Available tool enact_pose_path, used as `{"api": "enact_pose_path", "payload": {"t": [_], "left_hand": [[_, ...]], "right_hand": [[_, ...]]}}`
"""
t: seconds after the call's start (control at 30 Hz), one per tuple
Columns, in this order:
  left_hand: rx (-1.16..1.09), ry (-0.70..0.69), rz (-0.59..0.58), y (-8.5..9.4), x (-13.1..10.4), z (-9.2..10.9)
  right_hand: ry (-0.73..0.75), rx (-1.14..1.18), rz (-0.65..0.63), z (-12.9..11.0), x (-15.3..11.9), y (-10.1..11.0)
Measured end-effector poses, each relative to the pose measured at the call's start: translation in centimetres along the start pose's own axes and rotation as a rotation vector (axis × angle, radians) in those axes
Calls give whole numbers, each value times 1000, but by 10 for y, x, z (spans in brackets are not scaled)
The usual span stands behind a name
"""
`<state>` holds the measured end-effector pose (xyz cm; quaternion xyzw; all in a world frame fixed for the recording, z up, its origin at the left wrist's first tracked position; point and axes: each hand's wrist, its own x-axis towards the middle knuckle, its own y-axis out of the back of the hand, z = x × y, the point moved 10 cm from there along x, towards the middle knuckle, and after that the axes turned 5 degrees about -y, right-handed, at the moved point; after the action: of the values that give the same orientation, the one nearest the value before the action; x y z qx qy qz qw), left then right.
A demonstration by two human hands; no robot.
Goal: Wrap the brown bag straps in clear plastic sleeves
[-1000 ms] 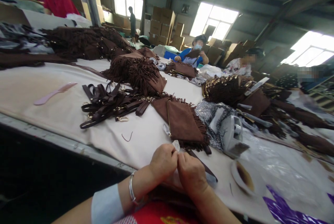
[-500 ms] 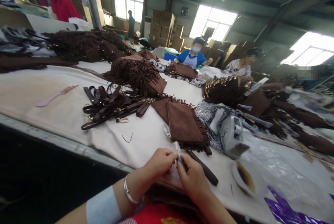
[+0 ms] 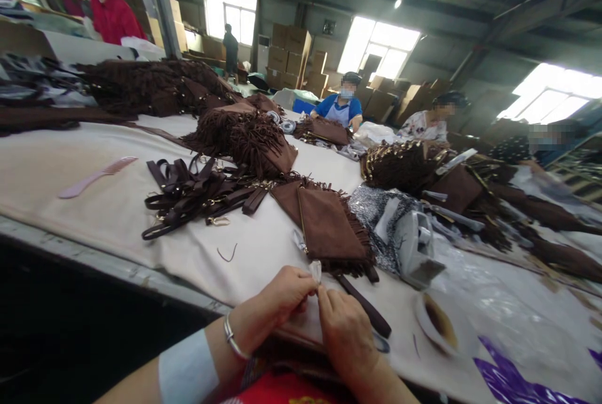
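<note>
Close together at the table's front edge, my two hands are both closed in a pinch. A small piece of whitish clear plastic (image 3: 315,271) sticks up between the fingertips of my left hand (image 3: 288,294) and my right hand (image 3: 345,322). What the plastic wraps, if anything, is hidden by the fingers. A grey-blue curved edge (image 3: 383,345) shows beside my right hand; I cannot make out what it belongs to. Just beyond lies a brown fringed pouch (image 3: 332,222) with a gold zip and plastic on its pull. A dark brown strap (image 3: 367,307) runs out from under it.
Brown straps with gold clips (image 3: 197,194) and a pink comb (image 3: 96,178) lie to the left. On the right are a tape dispenser (image 3: 416,247), a tape roll (image 3: 439,322) and purple plastic (image 3: 512,372). Fringed bags (image 3: 239,137) are piled behind; co-workers (image 3: 338,106) are across the table.
My right hand has turned so that its back covers more of what is between the fingers. A grey-blue edge now shows beside it. The bags and straps lie as before.
</note>
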<state>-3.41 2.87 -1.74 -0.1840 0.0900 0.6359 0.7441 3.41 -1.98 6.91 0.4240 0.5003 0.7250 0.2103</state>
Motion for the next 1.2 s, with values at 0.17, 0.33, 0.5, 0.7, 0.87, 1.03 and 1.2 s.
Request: {"api": "enact_pose_path", "payload": {"t": [0.17, 0.33, 0.5, 0.7, 0.87, 1.03, 1.2], "left_hand": [[134, -26, 195, 7, 5, 3], [-202, 53, 97, -2, 6, -3], [-573, 186, -85, -14, 5, -10], [-399, 44, 126, -3, 19, -10], [201, -205, 352, 32, 29, 25], [308, -218, 440, 56, 27, 42], [-298, 158, 119, 3, 3, -3]], "right_hand": [[-12, 49, -14, -5, 0, -4], [-363, 594, -84, 36, -1, -14], [-979, 1475, -308, 55, -20, -53], [-1159, 1945, -281, 35, -29, -64], [-1196, 2041, -352, 34, -36, -66], [-1215, 2128, -350, 37, -40, -72], [-1064, 2108, -291, 34, -27, -63]]}}
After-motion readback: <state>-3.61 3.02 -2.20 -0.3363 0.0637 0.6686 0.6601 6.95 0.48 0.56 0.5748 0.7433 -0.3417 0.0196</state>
